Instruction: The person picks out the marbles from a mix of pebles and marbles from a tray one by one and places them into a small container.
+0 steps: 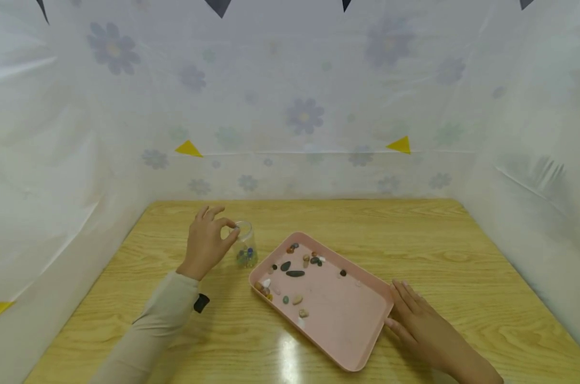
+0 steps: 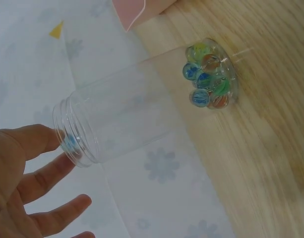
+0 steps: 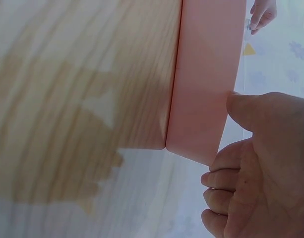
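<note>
My left hand (image 1: 206,242) is over the mouth of a clear jar (image 1: 248,242), thumb and index finger pinching a small blue-tinted marble (image 2: 70,143) right at the threaded rim. Several glass marbles (image 2: 206,77), blue, green and amber, lie at the bottom of the jar. To the jar's right, a pink tray (image 1: 338,320) sits at a slant with pebbles and small stones spread mostly over its far and left parts. My right hand (image 1: 426,330) rests against the tray's right end, its fingers nearly straight, thumb at the rim (image 3: 233,99).
All of it stands on a wood-grain table (image 1: 376,224). Two dark elongated stones (image 1: 295,273) and a pale pebble (image 1: 297,300) are among those in the tray. A pale flowered sheet (image 1: 271,106) hangs behind the table and along both sides.
</note>
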### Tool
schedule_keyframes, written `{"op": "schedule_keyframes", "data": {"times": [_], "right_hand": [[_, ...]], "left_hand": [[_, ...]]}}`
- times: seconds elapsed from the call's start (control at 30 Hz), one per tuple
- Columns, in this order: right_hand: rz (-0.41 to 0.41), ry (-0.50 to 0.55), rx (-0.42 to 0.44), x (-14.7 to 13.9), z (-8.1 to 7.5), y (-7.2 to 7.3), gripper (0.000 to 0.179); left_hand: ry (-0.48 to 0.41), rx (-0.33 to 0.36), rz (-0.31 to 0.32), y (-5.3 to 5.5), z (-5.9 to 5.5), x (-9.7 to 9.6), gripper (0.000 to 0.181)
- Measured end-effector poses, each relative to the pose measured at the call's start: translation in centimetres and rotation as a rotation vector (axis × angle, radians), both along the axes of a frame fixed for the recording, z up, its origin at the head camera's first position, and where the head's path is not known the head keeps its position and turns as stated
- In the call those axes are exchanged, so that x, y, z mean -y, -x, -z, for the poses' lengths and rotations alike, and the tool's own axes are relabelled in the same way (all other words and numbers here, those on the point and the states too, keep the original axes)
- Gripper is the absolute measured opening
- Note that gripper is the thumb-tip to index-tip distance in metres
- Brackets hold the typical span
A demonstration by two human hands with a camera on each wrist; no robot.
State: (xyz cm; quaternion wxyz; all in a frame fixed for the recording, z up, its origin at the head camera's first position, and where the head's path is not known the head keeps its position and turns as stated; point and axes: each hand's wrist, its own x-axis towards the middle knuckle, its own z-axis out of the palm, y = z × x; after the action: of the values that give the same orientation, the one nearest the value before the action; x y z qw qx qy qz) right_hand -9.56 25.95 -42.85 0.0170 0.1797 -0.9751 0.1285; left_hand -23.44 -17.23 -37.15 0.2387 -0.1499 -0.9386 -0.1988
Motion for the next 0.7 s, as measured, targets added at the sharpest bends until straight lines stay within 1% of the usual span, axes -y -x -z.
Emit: {"op": "schedule_keyframes", "data": {"times": [0.2, 0.43, 0.5, 0.7], "right_hand": [[-0.001, -0.008, -0.008, 0.08, 0.13, -0.1, 0.071], [-0.036, -0.013, -0.057, 0.03, -0.1, -0.16, 0.069], [-0.039, -0.011, -0.059, 0.01, -0.29, -0.11, 0.068], [-0.039, -0.007, -0.035, -0.06, -0.45, -0.11, 0.069]], "left_hand": [[0.01, 0.021, -0.008, -0.05, 0.13, 0.1, 0.017], [0.003, 0.04, -0.017, -0.15, -0.09, 0.12, 0.017], [-0.002, 0.032, -0.016, -0.14, -0.16, 0.04, 0.017], [0.021, -0.04, 0.015, -0.14, 0.04, 0.04, 0.014]]}}
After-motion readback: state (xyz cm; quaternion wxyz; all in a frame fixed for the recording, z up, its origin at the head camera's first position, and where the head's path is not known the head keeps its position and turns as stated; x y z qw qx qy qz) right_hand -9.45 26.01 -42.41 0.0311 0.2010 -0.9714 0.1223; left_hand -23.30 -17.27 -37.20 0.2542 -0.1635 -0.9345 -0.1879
